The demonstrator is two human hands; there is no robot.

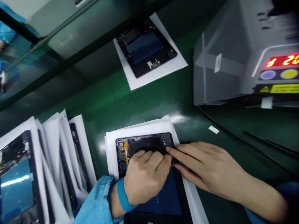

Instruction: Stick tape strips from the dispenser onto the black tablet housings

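An opened tablet body (142, 144) lies on a stack of white sheets (140, 127) in front of me, its black frame, orange flex strip and blue battery showing. My left hand (144, 177), with a blue wrist band and blue sleeve, rests on the tablet with fingers curled together near its right upper part. My right hand (205, 166) comes in from the right, fingers pressed together and pointing left, tips meeting the left hand's fingertips at the tablet's right edge. What the fingertips pinch there is hidden.
A second opened tablet (146, 48) on a white sheet lies farther back on the green belt (100, 96). A pile of tablets between white sheets (46, 161) stands at the left. A grey machine (233, 53) with a red display and cables sits at the right.
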